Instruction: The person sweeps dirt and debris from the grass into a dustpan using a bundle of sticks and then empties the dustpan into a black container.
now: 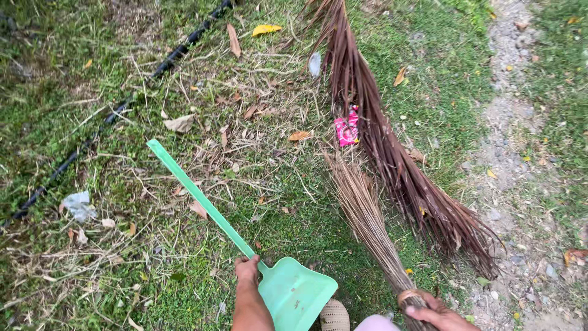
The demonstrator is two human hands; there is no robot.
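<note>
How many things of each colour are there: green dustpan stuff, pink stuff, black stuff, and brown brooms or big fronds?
Green: 1, the dustpan
Pink: 1, the wrapper
Black: 1, the hose
Brown: 2, the broom and the palm frond
Total: 5

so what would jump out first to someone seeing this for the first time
The bright green dustpan with its long handle, gripped by the left hand at the bottom centre, stands out against the grass. To its right, the right hand holds a pale stick broom, its bristles meeting a long dry brown palm frond. A small pink wrapper lies against that frond.
</note>
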